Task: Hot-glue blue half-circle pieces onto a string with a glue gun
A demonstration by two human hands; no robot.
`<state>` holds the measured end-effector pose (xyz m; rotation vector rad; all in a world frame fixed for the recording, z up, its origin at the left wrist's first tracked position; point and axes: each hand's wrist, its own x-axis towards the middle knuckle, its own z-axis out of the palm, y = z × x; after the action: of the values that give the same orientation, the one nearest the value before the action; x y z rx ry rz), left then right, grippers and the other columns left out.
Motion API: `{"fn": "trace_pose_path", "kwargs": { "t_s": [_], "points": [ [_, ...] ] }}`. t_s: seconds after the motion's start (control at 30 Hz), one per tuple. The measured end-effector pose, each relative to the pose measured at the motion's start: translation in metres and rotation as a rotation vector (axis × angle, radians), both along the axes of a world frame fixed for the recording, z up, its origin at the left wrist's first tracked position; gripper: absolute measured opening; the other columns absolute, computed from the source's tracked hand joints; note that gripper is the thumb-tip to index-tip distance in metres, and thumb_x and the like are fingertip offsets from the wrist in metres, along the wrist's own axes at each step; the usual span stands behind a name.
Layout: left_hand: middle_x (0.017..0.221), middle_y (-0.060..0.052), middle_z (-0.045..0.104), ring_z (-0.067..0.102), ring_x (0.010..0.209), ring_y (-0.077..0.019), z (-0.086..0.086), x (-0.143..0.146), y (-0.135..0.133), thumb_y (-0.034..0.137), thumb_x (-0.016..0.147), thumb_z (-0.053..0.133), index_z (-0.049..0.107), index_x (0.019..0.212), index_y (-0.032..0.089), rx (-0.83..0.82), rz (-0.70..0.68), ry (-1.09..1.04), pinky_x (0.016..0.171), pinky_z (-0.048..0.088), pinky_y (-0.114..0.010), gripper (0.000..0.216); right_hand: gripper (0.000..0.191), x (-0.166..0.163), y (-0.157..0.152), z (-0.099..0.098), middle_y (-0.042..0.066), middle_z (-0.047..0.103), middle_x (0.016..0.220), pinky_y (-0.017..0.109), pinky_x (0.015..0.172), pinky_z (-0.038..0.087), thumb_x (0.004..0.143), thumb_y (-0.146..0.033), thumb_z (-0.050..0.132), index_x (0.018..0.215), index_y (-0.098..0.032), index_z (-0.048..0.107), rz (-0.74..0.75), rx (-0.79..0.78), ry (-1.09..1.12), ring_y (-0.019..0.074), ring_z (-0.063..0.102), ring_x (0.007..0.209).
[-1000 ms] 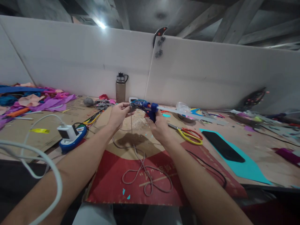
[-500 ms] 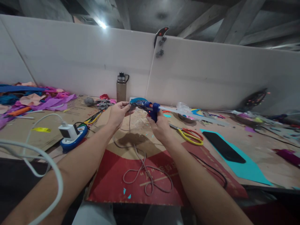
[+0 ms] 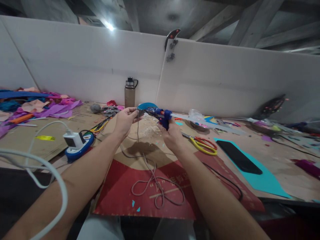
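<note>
Glue gun (image 3: pixel 165 116): raised above the cardboard (image 3: pixel 117 193), nozzle near the blue piece (image 3: pixel 148 106); contact unclear
Right hand (image 3: pixel 173 133): wrapped around the glue gun's handle
Left hand (image 3: pixel 125 121): apart from the right, pinching blue piece and cord (image 3: pixel 138 130)
Scissors (image 3: pixel 193 141): lying beside the right forearm

Blue glue gun (image 3: pixel 164 115) points L at curved teal pc. (image 3: pixel 147 105), whitish stick (image 3: pixel 181 116) out back; brownish cord (image 3: pixel 153 173) hangs, loops below.

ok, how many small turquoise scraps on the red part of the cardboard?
2: left scrap and right scrap, near the front edge of the red part. The right forearm may hide more.
</note>
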<state>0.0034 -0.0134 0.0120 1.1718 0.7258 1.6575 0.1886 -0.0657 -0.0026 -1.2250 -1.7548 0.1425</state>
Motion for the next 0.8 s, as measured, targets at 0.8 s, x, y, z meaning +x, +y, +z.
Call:
{"fn": "trace_pose_path", "kwargs": {
  "t_s": [0.8],
  "points": [
    [0.084,-0.008,0.068,0.068,0.077,-0.0166,0.0008,-0.0046,0.0027,0.018,0.073,0.065,0.062,0.084,0.01,0.038,-0.047,-0.025,0.077,0.055,-0.035,0.014,0.038,0.0009,-0.0003,0.0017,0.014,0.063,0.094,0.037,0.073,0.041,0.081,-0.032,0.048,0.114,-0.015,0.05,-0.042,-0.021,0.004,0.024,0.057,0.08]
  ]
}}
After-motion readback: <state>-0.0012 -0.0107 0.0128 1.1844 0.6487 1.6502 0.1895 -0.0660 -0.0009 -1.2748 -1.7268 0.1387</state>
